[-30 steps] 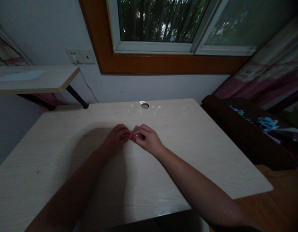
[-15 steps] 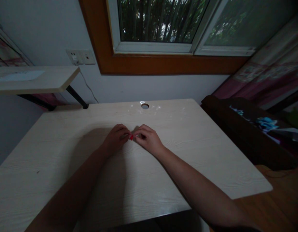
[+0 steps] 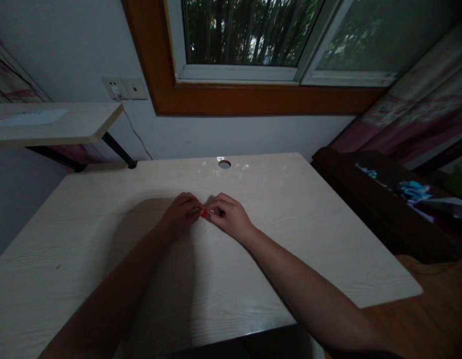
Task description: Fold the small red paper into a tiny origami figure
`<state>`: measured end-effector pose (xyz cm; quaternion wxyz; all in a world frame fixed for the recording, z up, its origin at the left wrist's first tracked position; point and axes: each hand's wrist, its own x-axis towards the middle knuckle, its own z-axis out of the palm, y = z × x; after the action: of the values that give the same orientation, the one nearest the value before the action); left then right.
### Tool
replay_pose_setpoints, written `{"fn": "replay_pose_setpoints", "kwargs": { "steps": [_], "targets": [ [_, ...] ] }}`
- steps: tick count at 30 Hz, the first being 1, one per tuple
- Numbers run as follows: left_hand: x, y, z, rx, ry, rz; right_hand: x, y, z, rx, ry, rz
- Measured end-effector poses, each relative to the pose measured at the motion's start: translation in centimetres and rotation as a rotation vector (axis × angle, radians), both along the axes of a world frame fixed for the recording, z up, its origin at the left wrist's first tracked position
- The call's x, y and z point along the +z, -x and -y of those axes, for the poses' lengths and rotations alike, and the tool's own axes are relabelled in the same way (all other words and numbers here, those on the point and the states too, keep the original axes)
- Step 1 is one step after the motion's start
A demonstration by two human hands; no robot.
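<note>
A small red object [image 3: 204, 213] sits between my two hands, a little above or on the pale wooden desk [image 3: 231, 279]; it is too small to name. My left hand [image 3: 181, 212] is closed in a pinch at its left side. From the right, my right hand [image 3: 230, 214] pinches its other side, thumb and forefinger forming a loop. The fingertips of both hands nearly meet at the object and partly hide it. Both forearms reach in from the near edge.
A raised shelf [image 3: 55, 130] on black legs stands at the back left, with a paper [image 3: 32, 118] on it. Behind it a cable [image 3: 135, 132] hangs from the wall socket [image 3: 124, 89]. The desk has a round hole [image 3: 225, 164]. Dark furniture [image 3: 365, 199] stands at the right.
The small red object shows slightly more between my fingertips. Both hands stay almost in the same place.
</note>
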<state>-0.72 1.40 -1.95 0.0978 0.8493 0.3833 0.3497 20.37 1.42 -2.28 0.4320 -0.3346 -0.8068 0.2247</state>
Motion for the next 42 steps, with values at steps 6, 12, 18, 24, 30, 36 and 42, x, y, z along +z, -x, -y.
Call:
{"fn": "replay_pose_setpoints", "kwargs": {
  "steps": [6,12,18,24,30,36,42],
  "targets": [
    [0.45,-0.16,0.18,0.034,0.017,0.055,0.12,-0.16,-0.03,-0.002,0.029,-0.027],
    [0.57,-0.17,0.28,0.064,0.020,0.047,0.19,-0.36,-0.08,-0.009,0.027,-0.029],
    [0.31,0.11,0.01,0.094,-0.003,0.110,-0.03,-0.31,-0.25,-0.042,0.034,-0.047],
    [0.43,0.28,-0.05,0.114,0.002,0.190,-0.06,-0.34,-0.27,-0.074,0.035,-0.072],
    [0.67,0.11,0.12,0.126,0.001,0.186,0.15,-0.24,-0.17,-0.100,0.007,-0.102],
    [0.74,0.08,0.20,0.127,0.030,0.199,0.09,-0.18,-0.10,-0.081,0.016,-0.113],
    [0.67,0.09,0.16,0.122,0.017,0.180,0.17,-0.15,-0.03,-0.085,0.018,-0.113]
  ]
}}
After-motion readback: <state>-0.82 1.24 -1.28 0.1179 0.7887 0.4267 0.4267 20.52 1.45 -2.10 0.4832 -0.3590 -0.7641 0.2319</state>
